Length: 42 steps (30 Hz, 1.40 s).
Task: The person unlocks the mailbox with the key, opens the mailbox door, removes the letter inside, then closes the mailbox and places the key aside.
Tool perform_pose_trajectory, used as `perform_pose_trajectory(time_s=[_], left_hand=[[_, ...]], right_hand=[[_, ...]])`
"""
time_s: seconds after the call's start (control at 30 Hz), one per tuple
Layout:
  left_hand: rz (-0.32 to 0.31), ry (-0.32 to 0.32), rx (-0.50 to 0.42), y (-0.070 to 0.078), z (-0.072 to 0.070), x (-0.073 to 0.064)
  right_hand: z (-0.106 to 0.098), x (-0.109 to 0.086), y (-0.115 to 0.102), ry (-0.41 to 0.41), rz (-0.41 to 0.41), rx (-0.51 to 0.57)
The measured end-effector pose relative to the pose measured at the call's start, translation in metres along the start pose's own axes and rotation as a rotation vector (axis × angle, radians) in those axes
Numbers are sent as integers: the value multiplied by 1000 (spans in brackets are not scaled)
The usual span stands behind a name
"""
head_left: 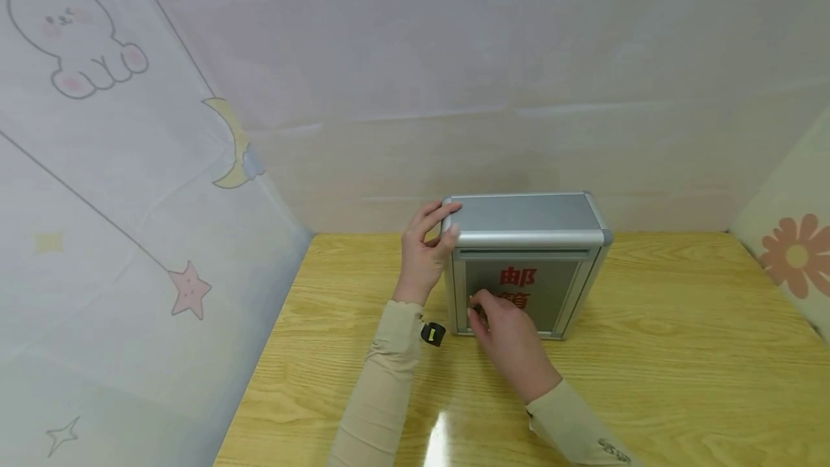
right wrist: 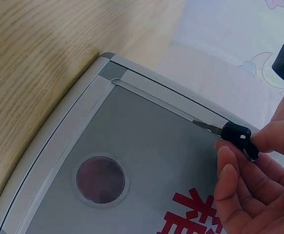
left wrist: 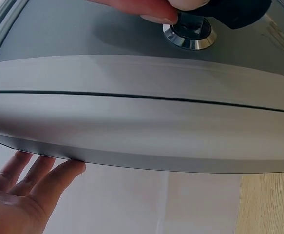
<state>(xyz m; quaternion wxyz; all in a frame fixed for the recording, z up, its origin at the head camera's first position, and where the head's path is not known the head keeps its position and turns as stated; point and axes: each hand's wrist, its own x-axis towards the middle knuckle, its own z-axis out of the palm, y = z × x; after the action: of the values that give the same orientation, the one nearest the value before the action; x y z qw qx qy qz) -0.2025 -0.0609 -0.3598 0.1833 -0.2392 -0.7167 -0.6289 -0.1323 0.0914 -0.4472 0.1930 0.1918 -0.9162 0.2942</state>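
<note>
A grey metal mailbox (head_left: pixel 527 213) with red characters stands on the table. My left hand (head_left: pixel 424 251) rests at its upper left corner, and in the left wrist view the straight fingers (left wrist: pixel 59 178) touch its side. Low on the left of the front panel, my right hand (head_left: pixel 512 337) pinches a black-headed key (right wrist: pixel 236 137) between thumb and fingers. The key's metal blade lies close over the panel's edge in the right wrist view. A round chrome lock (left wrist: pixel 190 36) sits right by the right fingertips; fingers and the black head partly cover it, so any key inside cannot be made out.
The mailbox has a slot (head_left: pixel 525 254) along the top of its front and a round window (right wrist: pixel 101 179) lower down. Wooden tabletop (head_left: pixel 681 352) surrounds it. A pale cloth wall (head_left: pixel 519 92) stands close behind, and another patterned one (head_left: pixel 130 236) on the left.
</note>
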Motion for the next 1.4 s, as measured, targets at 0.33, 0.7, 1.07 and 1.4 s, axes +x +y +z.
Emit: perform_pose_trajectory(time_s=[0.33, 0.7, 1.07, 1.4], left_hand=[[9, -2, 3, 0, 0, 0], [18, 6, -5, 1, 1, 1], [9, 11, -8, -1, 0, 0], [6, 1, -1, 1, 0, -1]], right_hand=[[-4, -7, -1, 5, -26, 15], [-15, -26, -2, 9, -91, 15], [-25, -42, -2, -4, -123, 11], [-37, -58, 3, 23, -194, 21]])
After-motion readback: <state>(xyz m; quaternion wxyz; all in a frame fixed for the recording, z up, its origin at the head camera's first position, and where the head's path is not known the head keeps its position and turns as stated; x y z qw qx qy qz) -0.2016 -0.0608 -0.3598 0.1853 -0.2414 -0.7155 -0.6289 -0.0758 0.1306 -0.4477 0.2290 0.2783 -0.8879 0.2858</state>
